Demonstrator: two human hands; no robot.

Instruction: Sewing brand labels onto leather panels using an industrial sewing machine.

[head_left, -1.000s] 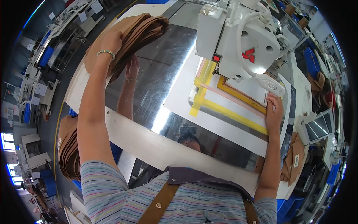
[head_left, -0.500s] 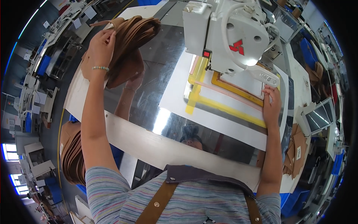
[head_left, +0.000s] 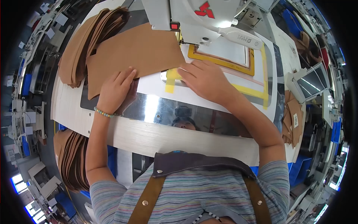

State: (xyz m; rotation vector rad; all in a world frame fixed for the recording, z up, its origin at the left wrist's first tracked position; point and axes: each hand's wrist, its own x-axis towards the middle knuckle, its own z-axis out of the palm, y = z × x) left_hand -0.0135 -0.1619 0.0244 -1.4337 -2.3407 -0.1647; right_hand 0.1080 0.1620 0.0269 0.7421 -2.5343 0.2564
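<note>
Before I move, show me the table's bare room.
Bare: the shiny grey metal strip between the white sheet and pale table edge, and that edge up to the dark apron bib. Crowded: upper left, folded brown stack beside flat brown panel at the left hand and right hand; also the yellow rectangular frame by the white machine head.

Brown panel [head_left: 138,52]: is showing a smooth, matt, leather-like face. Stacked brown pieces [head_left: 84,48]: are presenting a similar dull finish. Metal plate [head_left: 164,112]: is gleaming, mirror-glossy. White sheet [head_left: 149,86]: is looking papery, smooth. Yellow frame [head_left: 251,61]: is appearing hard, plastic-like. Machine head [head_left: 158,15]: is displaying smooth white paint. Striped shirt [head_left: 201,186]: is showing soft cloth.
</note>
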